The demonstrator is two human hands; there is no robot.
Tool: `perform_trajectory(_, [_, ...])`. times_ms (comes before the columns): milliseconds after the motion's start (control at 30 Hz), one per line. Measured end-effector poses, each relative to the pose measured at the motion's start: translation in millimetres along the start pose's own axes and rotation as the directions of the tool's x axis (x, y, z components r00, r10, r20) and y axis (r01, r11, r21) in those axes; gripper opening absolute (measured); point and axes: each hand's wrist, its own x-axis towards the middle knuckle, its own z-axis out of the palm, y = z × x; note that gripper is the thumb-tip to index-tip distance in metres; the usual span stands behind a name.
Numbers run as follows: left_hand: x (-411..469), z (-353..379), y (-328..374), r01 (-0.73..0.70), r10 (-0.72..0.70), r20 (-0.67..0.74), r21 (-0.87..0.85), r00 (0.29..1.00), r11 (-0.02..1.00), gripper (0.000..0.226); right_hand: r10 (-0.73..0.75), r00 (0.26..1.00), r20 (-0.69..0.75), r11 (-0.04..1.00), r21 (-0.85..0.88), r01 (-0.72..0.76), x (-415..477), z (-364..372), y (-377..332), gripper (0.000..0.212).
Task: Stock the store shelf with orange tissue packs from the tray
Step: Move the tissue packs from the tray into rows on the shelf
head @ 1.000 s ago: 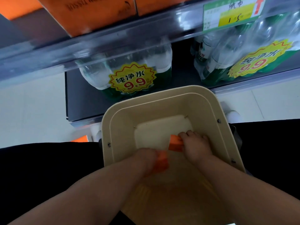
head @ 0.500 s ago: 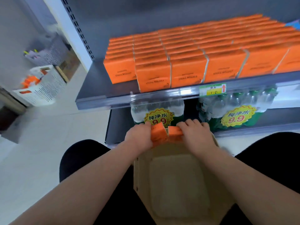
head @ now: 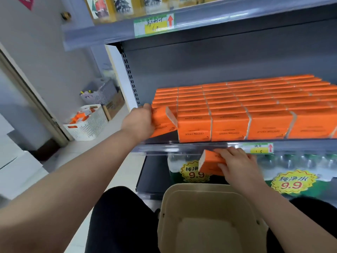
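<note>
Rows of orange tissue packs point(head: 231, 123) fill the grey shelf point(head: 191, 146) from front to back. My left hand point(head: 139, 121) is shut on one orange pack point(head: 162, 121), held tilted at the left front corner of the shelf against the rows. Below the shelf's front lip, my right hand point(head: 237, 163) grips a second orange pack point(head: 209, 162) in front of the bottled water. The beige tray point(head: 169, 207) rests on my lap beneath my right arm, and nothing shows inside it.
Green bottled-water packs with yellow 9.9 labels point(head: 291, 183) stand on the lower shelf. An upper shelf point(head: 218, 17) carries other goods. On the floor at left stand a white slotted basket point(head: 87, 123) holding orange items, another basket and a cardboard box point(head: 114, 105).
Both hands lifted packs out of the tray. My left hand rose and went left to the shelf's front corner; my right hand stays below the shelf lip. The view tilted upward.
</note>
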Motion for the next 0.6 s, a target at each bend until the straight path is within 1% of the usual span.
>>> perform_trajectory(133, [28,9,-1,0.057,-0.060,0.084,0.040,0.995,0.998,0.028,0.005,1.000,-0.004,0.997,0.082,-0.005,14,8,2,0.046])
perform_trajectory(267, [47,10,1,0.119,-0.126,0.101,0.071,0.987,0.990,0.026,-0.031,0.999,0.022,0.996,0.086,0.029,22,15,8,0.046])
perform_trajectory(367, [57,12,-7,0.122,-0.143,0.112,0.174,0.983,0.977,0.024,-0.053,0.996,0.071,0.997,0.060,0.049,25,15,8,0.047])
perform_trajectory(467, [61,20,-8,0.116,-0.150,0.112,0.266,0.982,0.957,0.029,-0.057,0.993,0.105,0.995,0.084,0.048,27,17,5,0.048])
perform_trajectory(533, [60,30,-3,0.095,-0.126,0.108,0.258,0.986,0.961,0.035,-0.064,0.989,0.135,0.994,0.094,0.051,27,18,-1,0.048])
perform_trajectory(600, [57,42,0,0.064,-0.072,0.048,0.149,0.996,0.987,0.039,-0.075,0.986,0.148,0.993,0.103,0.060,26,21,-7,0.048])
